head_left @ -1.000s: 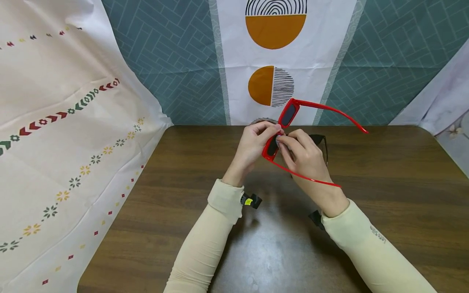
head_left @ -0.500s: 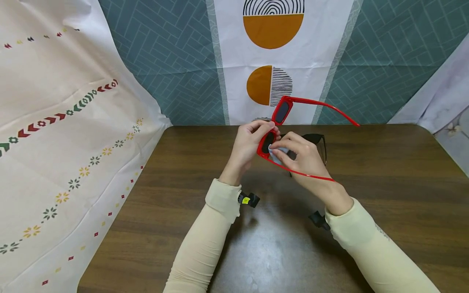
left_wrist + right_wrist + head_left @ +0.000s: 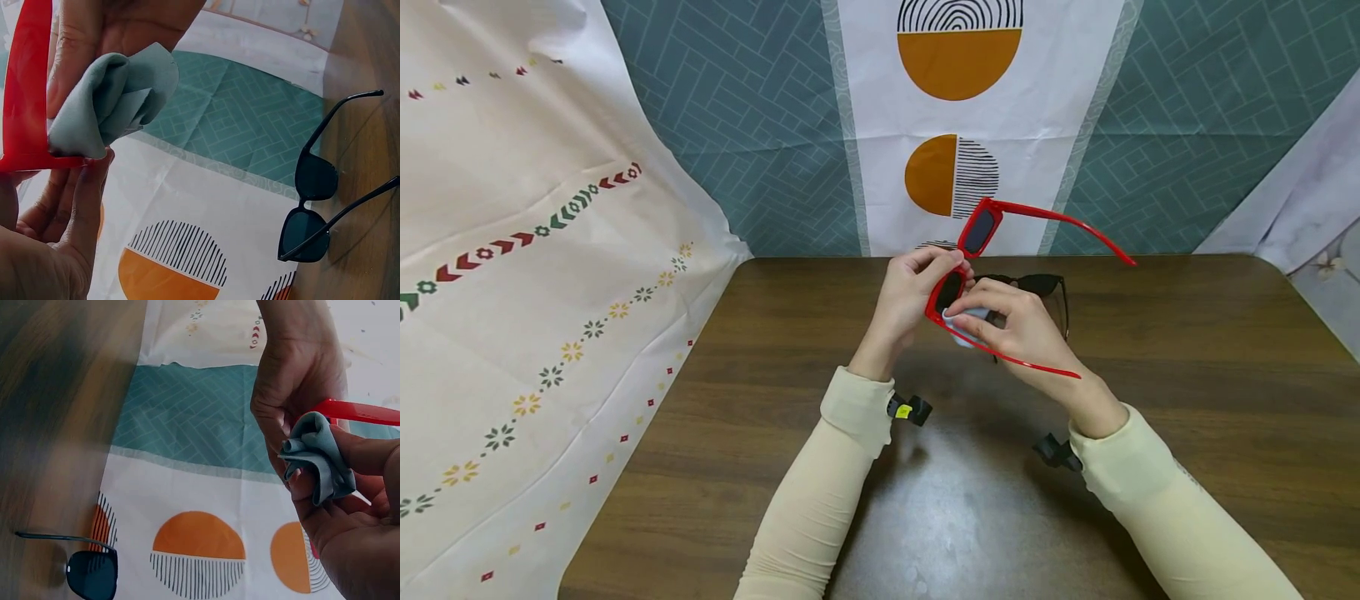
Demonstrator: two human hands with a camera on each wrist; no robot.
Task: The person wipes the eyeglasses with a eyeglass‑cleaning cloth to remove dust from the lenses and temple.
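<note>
Red sunglasses (image 3: 982, 228) with dark lenses are held up over the table, both temples unfolded and reaching to the right. My left hand (image 3: 908, 298) pinches them near the bridge. A folded pale blue-grey cleaning cloth (image 3: 119, 103) is pinched between the thumb and fingers of my right hand (image 3: 1028, 335). In the head view the cloth lies at the lower lens, close to the hinge. The right wrist view shows the bunched cloth (image 3: 320, 459) right beside the red frame, with part of the left hand (image 3: 303, 375) behind it.
Black sunglasses (image 3: 312, 181) rest on the wooden table (image 3: 715, 433) behind my right hand, temples unfolded. A teal and white printed cloth (image 3: 745, 125) hangs at the table's back edge. A cream patterned cloth (image 3: 535, 292) drapes along the left side.
Both hands and the red sunglasses have shifted slightly left. My right hand has moved the cloth down from near the bridge to the lower lens's outer end, and more cloth shows.
</note>
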